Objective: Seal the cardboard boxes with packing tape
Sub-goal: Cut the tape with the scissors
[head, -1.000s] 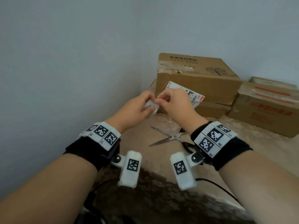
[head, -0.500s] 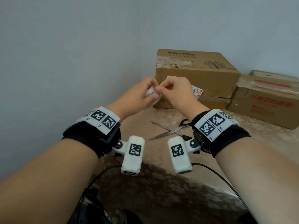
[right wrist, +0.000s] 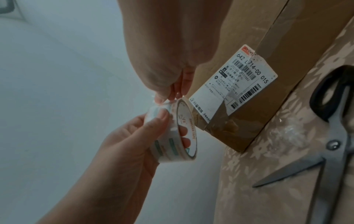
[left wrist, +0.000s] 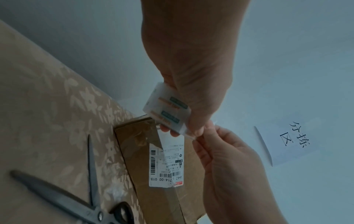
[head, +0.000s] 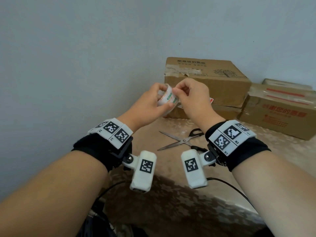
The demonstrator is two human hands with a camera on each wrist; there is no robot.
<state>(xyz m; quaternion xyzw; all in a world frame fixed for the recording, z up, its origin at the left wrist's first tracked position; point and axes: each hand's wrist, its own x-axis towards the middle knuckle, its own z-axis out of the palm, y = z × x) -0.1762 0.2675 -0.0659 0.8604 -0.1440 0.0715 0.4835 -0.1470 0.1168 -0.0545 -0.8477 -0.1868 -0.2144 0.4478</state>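
My left hand [head: 150, 103] grips a roll of clear packing tape [head: 168, 100] with green and orange print, held in the air above the table. My right hand [head: 188, 94] pinches the loose end of the tape at the roll's edge; in the right wrist view its fingertips [right wrist: 162, 98] sit on the tape roll [right wrist: 172, 136]. In the left wrist view the tape roll [left wrist: 166, 110] lies under my left palm. Behind the hands stands a large cardboard box [head: 213, 79] on a flatter box [head: 227, 112] with a white shipping label [right wrist: 235, 84].
Steel scissors [head: 179, 139] with black handles lie open on the patterned brown tabletop [head: 171, 194] just below my hands. Two more taped boxes [head: 280, 110] sit at the right. A pale wall [head: 77, 65] runs along the left and back, with a paper sign [left wrist: 293, 139] on it.
Both hands rose and drew a little nearer me with the roll. The roll turned so its printed side now shows, and my right fingers stay at its edge.
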